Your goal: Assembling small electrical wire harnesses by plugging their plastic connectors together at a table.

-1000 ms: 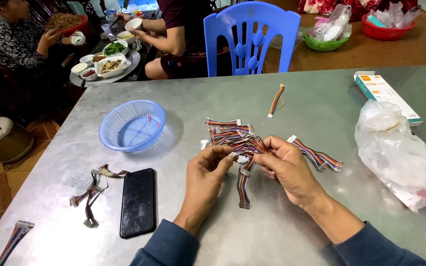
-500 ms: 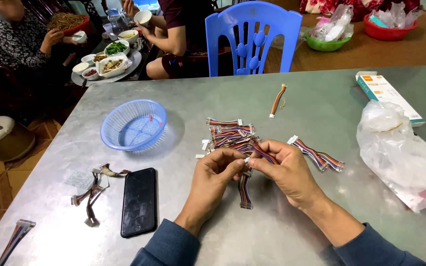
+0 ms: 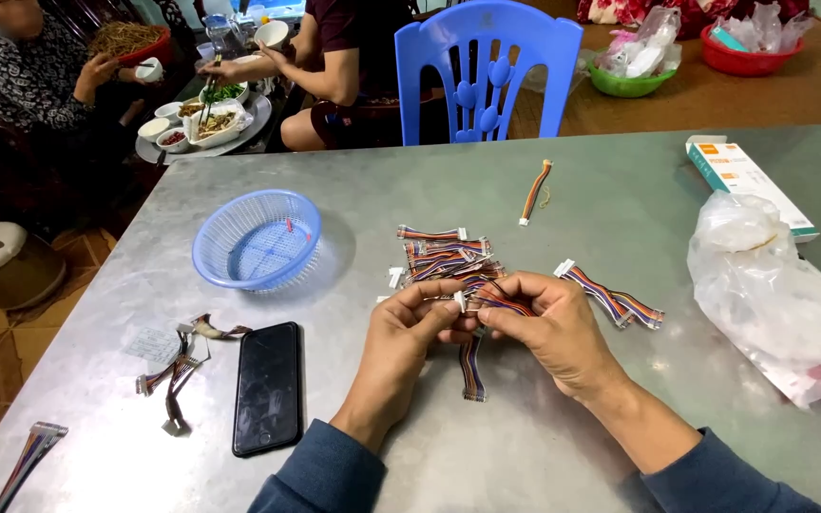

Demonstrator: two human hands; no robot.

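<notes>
Head view has both hands, left hand [image 3: 409,332] and right hand [image 3: 545,328], in a closed pinch grip on one rainbow ribbon cable [image 3: 472,353] over the grey tabletop [image 3: 544,446], probably by its white connector, which could slip into the cable pile [image 3: 447,256].

- The person's left hand [image 3: 410,328] is bare: no glove, ring or watch shows on it.
- The right hand [image 3: 548,328] is bare as well, with short, plain fingernails.
- Both forearms are uncovered from the wrist up to the pushed-back cuffs.
- The left sleeve [image 3: 320,475] is dark blue, of soft knit-like cloth, bunched in loose folds below the forearm.
- The right sleeve [image 3: 715,480] is of the same dark blue cloth, creased at the cuff, without visible buttons, stripes or markings.
</notes>
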